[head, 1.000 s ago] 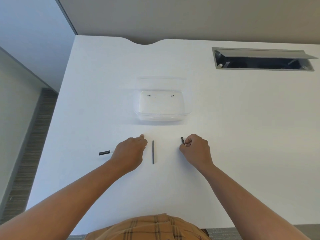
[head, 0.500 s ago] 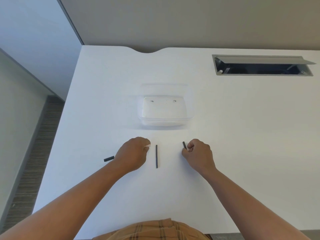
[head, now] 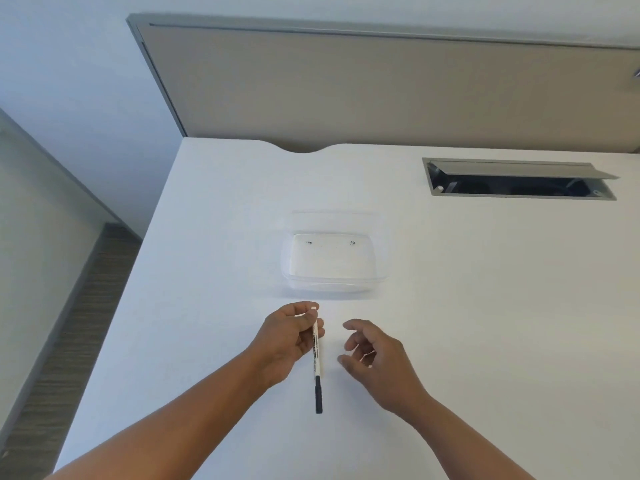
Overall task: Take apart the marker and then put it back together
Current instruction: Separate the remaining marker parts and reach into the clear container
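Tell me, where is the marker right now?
In the head view, the marker is near the middle of the white table, pinched by the left hand, just in front of the clear plastic container. The right hand hovers beside it.

One marker (head: 317,362), one clear container (head: 334,282), two hands, one table (head: 485,306).

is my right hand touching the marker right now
Apart. The head view shows bare white table between the right hand and the marker, which the left hand alone pinches near its white end.
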